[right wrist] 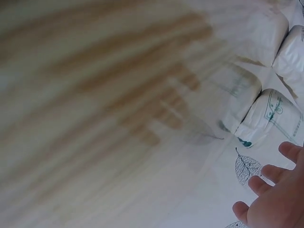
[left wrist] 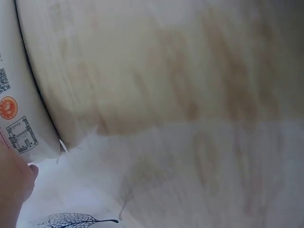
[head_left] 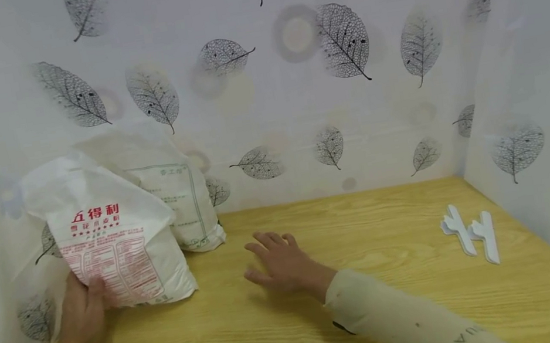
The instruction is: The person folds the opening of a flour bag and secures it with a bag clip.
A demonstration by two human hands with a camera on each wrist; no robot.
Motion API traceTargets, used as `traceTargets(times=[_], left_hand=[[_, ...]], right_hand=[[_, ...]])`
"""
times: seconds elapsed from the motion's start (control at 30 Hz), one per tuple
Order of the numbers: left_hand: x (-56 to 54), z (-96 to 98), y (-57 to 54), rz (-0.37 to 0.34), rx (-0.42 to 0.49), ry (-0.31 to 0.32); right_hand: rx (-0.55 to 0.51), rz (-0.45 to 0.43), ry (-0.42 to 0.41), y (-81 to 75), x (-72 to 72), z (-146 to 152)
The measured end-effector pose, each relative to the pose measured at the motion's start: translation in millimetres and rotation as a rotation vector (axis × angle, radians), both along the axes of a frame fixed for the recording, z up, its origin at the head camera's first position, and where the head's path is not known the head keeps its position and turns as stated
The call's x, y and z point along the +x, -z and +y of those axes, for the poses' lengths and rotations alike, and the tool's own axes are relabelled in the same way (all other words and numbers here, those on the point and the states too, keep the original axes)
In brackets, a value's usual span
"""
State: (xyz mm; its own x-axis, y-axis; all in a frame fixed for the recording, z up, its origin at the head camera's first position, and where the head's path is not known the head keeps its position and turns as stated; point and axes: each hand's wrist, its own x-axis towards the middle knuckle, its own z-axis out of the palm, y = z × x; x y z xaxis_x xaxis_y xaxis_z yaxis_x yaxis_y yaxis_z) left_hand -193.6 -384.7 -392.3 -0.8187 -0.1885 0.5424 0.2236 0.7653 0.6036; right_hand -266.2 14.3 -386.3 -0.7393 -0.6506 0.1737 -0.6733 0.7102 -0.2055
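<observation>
A white flour bag (head_left: 162, 271) with red print stands tilted at the left. My left hand (head_left: 79, 310) grips its lower left edge, the thumb against the printed front. The fingers behind the bag are hidden. In the left wrist view, part of that left hand (left wrist: 14, 185) shows by the bag's corner (left wrist: 45, 137). Behind it leans a second white bag (head_left: 181, 203) with green print, partly covered. My right hand (head_left: 283, 265) is over the table to the right of both bags, fingers spread and holding nothing; the right wrist view shows its fingers (right wrist: 260, 185) apart from the bags.
Two white bag-sealing clips (head_left: 489, 237) lie side by side near the right edge of the wood-grain table (head_left: 368, 223). White sheeting with a leaf pattern (head_left: 286, 104) hangs along the back and both sides.
</observation>
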Motion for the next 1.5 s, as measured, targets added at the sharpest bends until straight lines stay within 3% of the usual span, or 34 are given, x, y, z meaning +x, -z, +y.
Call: traceTargets(times=[0.4, 0.77, 1.03, 1.2, 1.37, 1.5], left_hand=[[-4.4, 0.2, 4.6, 0.041, 0.079, -0.040], [-8.0, -3.1, 12.7, -0.012, 0.075, -0.061], [-15.4, -2.8, 8.9, 0.050, 0.099, -0.018], [-14.0, -0.7, 5.9, 0.022, 0.131, -0.032], [-12.4, -0.7, 7.1, 0.044, 0.165, -0.019], [-13.8, -3.1, 8.6, 0.069, 0.181, 0.010]], right_hand=[[0.031, 0.014, -0.019, 1.9, 6.0, -32], [0.121, 0.018, -0.058, 3.6, 18.4, -68], [0.128, 0.032, -0.075, -0.6, 19.1, -91], [0.118, 0.016, -0.073, -1.6, 19.4, -104], [0.219, 0.079, -0.103, 1.4, 25.2, -113], [0.245, 0.083, -0.077, 0.8, 27.0, -113]])
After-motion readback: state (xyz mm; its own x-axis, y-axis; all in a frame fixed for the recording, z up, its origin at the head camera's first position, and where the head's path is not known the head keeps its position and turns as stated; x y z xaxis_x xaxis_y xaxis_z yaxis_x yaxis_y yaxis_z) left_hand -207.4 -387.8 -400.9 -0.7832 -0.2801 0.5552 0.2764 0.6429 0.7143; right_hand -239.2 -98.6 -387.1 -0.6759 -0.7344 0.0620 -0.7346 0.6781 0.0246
